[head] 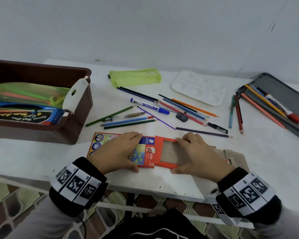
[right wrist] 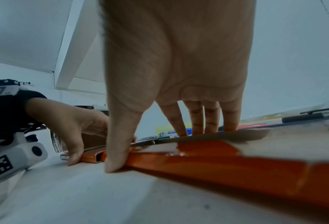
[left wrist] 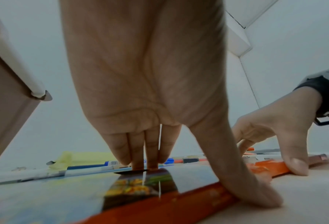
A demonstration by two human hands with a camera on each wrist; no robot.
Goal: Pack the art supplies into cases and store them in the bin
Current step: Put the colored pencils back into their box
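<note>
While I brace the pencil box sleeve with my left hand, fingers over its far edge and thumb against the near edge, my right hand pinches the red inner tray the same way across its width, both flat on the white table just in front of me. Neither hand is spread wide; each is clamped on cardboard. The tray looks empty, and its torn brown flaps trail off to my right. If I push it home crooked, I think the thin card could buckle or the flaps could catch and rip further. Shutting it now would also leave the loose pencils unpacked beyond my knuckles. The brown bin sits well off to my left with cases already inside. A hard shove could slide the sleeve off the near table edge, which is close.
</note>
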